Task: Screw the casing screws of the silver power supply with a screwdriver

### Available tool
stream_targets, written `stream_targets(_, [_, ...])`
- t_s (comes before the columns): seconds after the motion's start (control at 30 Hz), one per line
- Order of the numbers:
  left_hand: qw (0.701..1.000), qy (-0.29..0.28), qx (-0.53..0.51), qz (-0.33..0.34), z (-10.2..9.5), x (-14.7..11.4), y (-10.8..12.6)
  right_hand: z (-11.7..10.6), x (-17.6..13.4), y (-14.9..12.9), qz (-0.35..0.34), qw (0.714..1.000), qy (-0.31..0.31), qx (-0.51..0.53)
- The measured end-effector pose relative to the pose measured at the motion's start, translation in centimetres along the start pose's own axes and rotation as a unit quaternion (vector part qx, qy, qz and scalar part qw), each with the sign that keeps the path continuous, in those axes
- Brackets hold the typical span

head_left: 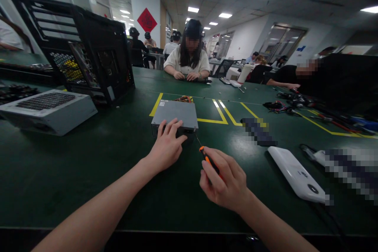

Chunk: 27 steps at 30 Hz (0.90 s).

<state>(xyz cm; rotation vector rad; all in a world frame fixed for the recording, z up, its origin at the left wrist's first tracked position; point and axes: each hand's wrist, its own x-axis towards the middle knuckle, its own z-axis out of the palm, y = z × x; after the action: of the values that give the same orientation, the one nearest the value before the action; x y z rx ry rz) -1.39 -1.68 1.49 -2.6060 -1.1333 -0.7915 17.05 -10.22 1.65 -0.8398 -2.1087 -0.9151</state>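
Observation:
A grey metal computer power supply (175, 114) lies on the green table in front of me, with a bundle of coloured cables (185, 99) at its far side. My left hand (168, 145) rests on its near edge, fingers spread over the top face and front. In my right hand (226, 179) is a screwdriver (208, 159) with an orange and black handle. Its thin shaft points up and left to the near right corner of the power supply. Whether the tip touches a screw there, I cannot tell.
A black computer case (97, 51) stands at the left, beside a second, lighter power supply (50, 110). At the right lie a white power bank-like device (297, 173), dark pixelated objects and tangled cables (295, 100). A person (191, 53) sits across the table (141, 212).

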Motion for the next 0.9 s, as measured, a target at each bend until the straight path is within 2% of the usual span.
stream_targets(0.23, [1.0,0.001,-0.007,-0.001,-0.1,-0.01,0.03,0.02,-0.31,0.35,-0.008,1.0,0.017,-0.011])
stream_targets(0.53, [1.0,0.004,0.0,-0.003,0.11,0.06,0.07,0.24,-0.54,0.2,-0.024,1.0,0.006,0.01])
stream_targets(0.73, [1.0,0.007,-0.004,-0.003,0.02,0.08,0.07,0.2,-0.44,0.16,-0.008,1.0,-0.008,0.021])
stream_targets(0.9, [1.0,0.001,0.0,-0.002,0.1,0.02,-0.01,0.1,-0.32,0.25,-0.018,1.0,0.013,-0.013])
